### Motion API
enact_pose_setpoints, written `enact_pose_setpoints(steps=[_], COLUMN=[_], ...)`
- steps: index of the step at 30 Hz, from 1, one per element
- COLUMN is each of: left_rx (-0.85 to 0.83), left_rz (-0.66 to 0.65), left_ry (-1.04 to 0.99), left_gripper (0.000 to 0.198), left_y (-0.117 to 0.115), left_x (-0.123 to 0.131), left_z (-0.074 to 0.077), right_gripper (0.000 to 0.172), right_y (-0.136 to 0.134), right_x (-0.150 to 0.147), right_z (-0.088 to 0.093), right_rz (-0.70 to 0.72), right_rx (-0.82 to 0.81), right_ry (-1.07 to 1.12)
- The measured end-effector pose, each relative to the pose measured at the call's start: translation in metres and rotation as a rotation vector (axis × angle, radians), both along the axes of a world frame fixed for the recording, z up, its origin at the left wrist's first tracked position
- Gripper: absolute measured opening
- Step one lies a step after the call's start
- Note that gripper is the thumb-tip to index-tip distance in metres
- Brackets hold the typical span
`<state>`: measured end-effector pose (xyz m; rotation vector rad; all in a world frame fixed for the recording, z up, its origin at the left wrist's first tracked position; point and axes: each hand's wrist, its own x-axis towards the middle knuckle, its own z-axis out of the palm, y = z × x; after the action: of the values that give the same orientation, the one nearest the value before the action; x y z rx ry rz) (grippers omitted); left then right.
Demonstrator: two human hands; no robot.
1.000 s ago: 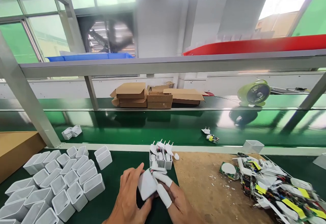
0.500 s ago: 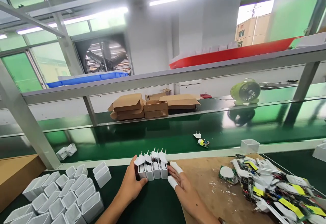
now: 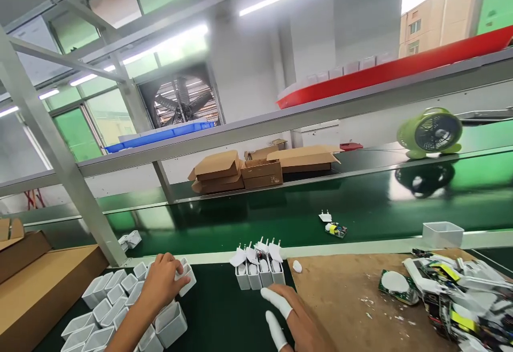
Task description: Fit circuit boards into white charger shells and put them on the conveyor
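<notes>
My left hand (image 3: 159, 282) is over the group of white plastic cases at the left, its thumb and fingers closed on a white case (image 3: 188, 278) at the group's edge. Several open-topped white cases (image 3: 114, 309) stand packed together under and around that forearm. In the middle stands a row of filled white charger cases (image 3: 260, 274), with circuit parts inside and two-pin plug caps tilted on top. My right hand (image 3: 298, 317), white covers on two fingertips, is just in front of the row, fingers apart and holding nothing. A small white piece (image 3: 297, 266) lies beside the row.
A pile of circuit boards with white and yellow parts (image 3: 460, 298) lies on the brown board (image 3: 340, 298) at the right. A loose board and plug cap (image 3: 335, 229) lie on the green belt (image 3: 280, 218). Cardboard boxes (image 3: 262, 174), a post (image 3: 68, 170) and a green fan (image 3: 430, 132) stand around.
My left hand has left the filled row and moved left to the white cases. My right hand has drawn back toward me from the row. The view has shifted to the left.
</notes>
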<state>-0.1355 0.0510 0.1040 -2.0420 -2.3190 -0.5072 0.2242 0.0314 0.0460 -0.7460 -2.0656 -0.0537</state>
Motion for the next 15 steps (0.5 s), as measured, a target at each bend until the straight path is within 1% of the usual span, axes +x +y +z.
enact_pose_setpoints(steps=[2,4,6,9,12,13,15], left_rx=[0.005,0.035,0.059,0.047,0.050,0.072,0.122], left_rz=[-0.030,-0.106,-0.226,-0.432,-0.567,-0.596,-0.636], left_ry=[0.003,-0.025,-0.085,-0.197,-0.283,-0.320,-0.405], left_gripper=[0.010,0.017,0.018,0.017,0.017,0.019,0.031], left_y=[0.000,-0.003,-0.009,-0.024,-0.036,-0.038,-0.039], left_x=[0.003,0.018,0.043,0.085,0.113,0.118,0.121], left_z=[-0.004,-0.011,-0.021,-0.037,-0.053,-0.058,-0.067], right_gripper=[0.051,0.050,0.047,0.046,0.047,0.048,0.045], right_y=[-0.002,-0.003,-0.002,0.001,0.006,0.009,0.021], right_x=[-0.001,-0.001,-0.001,0.001,0.007,0.011,0.020], right_z=[0.002,0.001,-0.003,-0.007,-0.007,-0.007,-0.009], right_rz=[0.026,0.025,0.028,0.027,-0.042,-0.071,-0.125], right_rx=[0.019,0.014,0.019,0.041,-0.030,-0.062,-0.139], right_ry=[-0.023,-0.040,-0.034,0.025,0.008,0.014,0.064])
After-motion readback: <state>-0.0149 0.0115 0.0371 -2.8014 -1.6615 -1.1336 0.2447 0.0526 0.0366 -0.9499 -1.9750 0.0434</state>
